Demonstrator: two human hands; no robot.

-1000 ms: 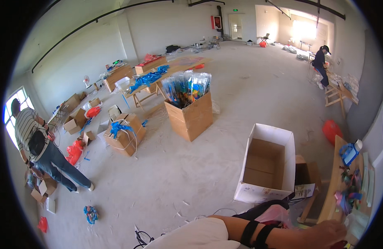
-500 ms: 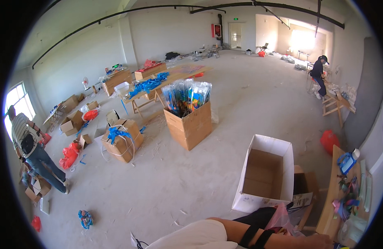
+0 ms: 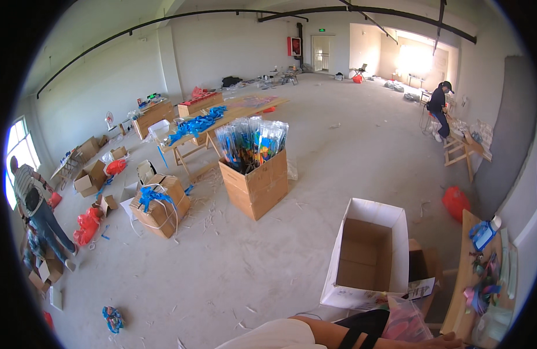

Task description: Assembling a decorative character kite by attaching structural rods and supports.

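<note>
My left forearm runs along the lower edge toward the right, below a white sleeve and with black straps around it. Only the upper part of my left hand (image 3: 443,342) shows, beside the near end of a wooden workbench (image 3: 459,302); its fingers are mostly cut off by the frame edge, so what they touch is hidden. Just above the forearm lies a translucent pink plastic bag (image 3: 405,319). Beyond it stands an open white cardboard box (image 3: 333,273), its brown inside bare. My right hand is out of view.
Colourful ribbons (image 3: 482,294) lie on the workbench. A brown carton (image 3: 257,189) holds many plastic-wrapped packets. Left of it is a strapped carton (image 3: 163,212). One person (image 3: 36,203) stands far left; another (image 3: 438,110) works far right. A red bag (image 3: 455,203) is on the floor.
The view has turned slightly, so most of the room sits further left in the picture. My left forearm and hand appear lower, closer to the bottom edge.
</note>
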